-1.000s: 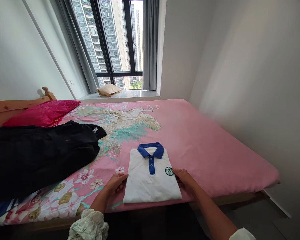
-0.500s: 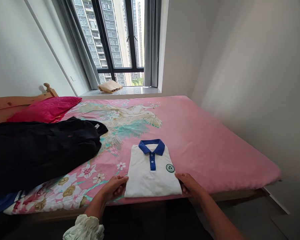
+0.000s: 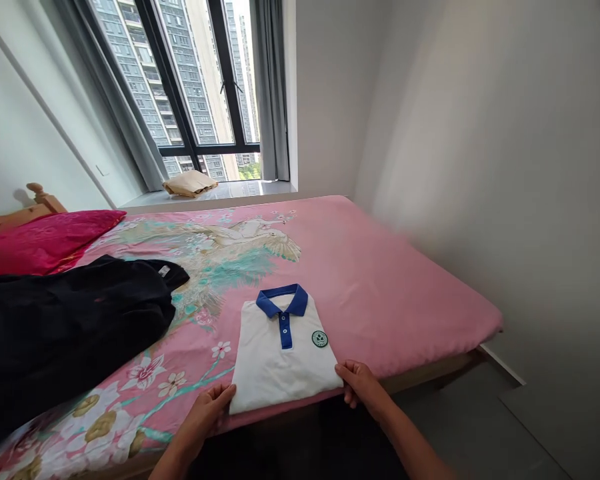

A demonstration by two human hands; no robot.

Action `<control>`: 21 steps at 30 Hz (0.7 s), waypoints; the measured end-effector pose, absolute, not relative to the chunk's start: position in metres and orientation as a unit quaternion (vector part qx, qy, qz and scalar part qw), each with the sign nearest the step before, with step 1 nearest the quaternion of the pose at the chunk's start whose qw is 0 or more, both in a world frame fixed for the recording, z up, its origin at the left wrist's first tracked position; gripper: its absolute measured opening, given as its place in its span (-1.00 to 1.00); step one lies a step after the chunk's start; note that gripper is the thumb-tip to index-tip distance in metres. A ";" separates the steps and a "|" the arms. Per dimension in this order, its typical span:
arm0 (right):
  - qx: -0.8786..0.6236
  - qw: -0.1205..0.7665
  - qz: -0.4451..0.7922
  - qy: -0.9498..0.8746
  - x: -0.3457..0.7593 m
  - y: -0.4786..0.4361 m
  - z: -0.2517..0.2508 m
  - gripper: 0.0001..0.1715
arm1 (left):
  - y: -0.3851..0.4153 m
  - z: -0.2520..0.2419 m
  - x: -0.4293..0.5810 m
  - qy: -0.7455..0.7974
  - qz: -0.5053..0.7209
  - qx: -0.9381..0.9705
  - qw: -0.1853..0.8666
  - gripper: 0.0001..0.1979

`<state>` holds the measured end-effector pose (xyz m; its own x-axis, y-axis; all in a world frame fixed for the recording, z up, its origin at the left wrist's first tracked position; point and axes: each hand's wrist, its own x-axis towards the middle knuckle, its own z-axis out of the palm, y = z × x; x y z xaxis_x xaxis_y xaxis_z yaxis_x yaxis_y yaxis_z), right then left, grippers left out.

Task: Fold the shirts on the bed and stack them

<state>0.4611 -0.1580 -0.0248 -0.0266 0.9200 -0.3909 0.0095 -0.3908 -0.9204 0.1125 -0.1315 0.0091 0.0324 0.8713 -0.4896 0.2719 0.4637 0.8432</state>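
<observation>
A white polo shirt [image 3: 275, 373] with a blue collar and a round green badge lies folded into a neat rectangle near the bed's front edge, collar pointing away from me. My left hand [image 3: 207, 410] pinches its lower left edge between thumb and fingers. At the lower right edge, my right hand [image 3: 360, 383] pinches the fabric the same way. The shirt rests flat on the pink floral bedsheet [image 3: 370, 293].
Dark clothing [image 3: 75, 327] is spread over the left side of the bed. Behind it lies a red pillow [image 3: 50, 240] by the wooden headboard [image 3: 10, 223]. A folded beige cloth [image 3: 190, 183] sits on the windowsill. A wall [image 3: 455, 167] bounds the right side.
The view has turned to the right, so everything appears further left. Both hands have slid slightly toward the shirt's lower corners, still at its two sides.
</observation>
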 end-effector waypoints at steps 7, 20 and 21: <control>-0.588 0.383 0.598 -0.387 0.457 -0.157 -0.018 -0.56 | -0.128 0.003 0.108 0.638 0.205 0.480 0.566 -0.41; -0.666 0.341 0.547 -0.376 0.453 -0.154 -0.032 -0.62 | -0.129 -0.031 0.095 0.705 0.236 0.450 0.495 -0.49; -0.662 0.333 0.547 -0.390 0.454 -0.151 -0.030 -0.60 | -0.129 -0.029 0.095 0.703 0.228 0.454 0.497 -0.50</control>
